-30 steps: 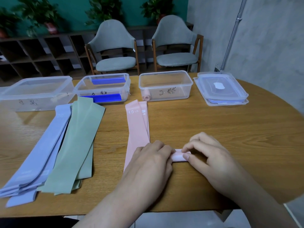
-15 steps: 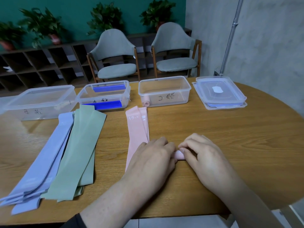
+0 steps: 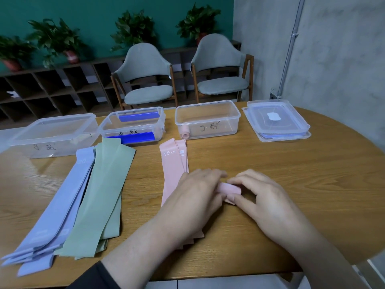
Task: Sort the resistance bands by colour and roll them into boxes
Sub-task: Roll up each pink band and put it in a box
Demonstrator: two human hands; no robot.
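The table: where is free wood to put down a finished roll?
Bare table spreads right of the right hand, in front of the lidded container. A narrower strip runs between the green bands and the pink bands. Left is crowded: lilac bands, green bands and boxes.

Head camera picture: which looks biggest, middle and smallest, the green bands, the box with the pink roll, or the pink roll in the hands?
1. green bands
2. box with the pink roll, though it sits farther away
3. pink roll in the hands
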